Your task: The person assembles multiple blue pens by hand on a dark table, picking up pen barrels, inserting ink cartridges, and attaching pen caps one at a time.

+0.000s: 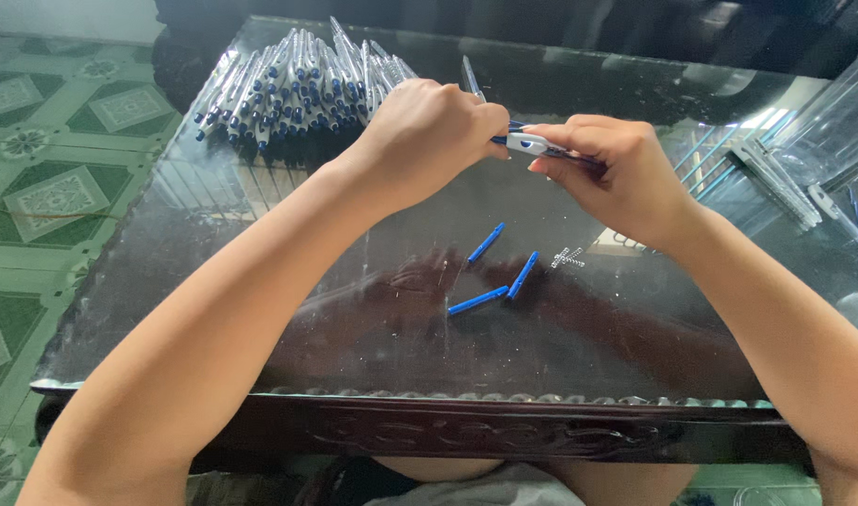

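My left hand point(429, 136) and my right hand point(616, 169) meet over the middle of a dark glass-topped table point(260, 281). Both grip one white and blue pen point(527, 143) held between them, its clear barrel sticking up behind my left fingers. Three loose blue pen parts point(490, 272) lie on the glass just below my hands, with a small pile of metal springs point(568, 258) to their right.
A large heap of white and blue pens point(298, 84) lies at the table's far left. Clear pen barrels and blue refills point(776, 173) are spread at the right by a clear plastic container point(836, 122). Green patterned floor tiles point(45, 187) show at left.
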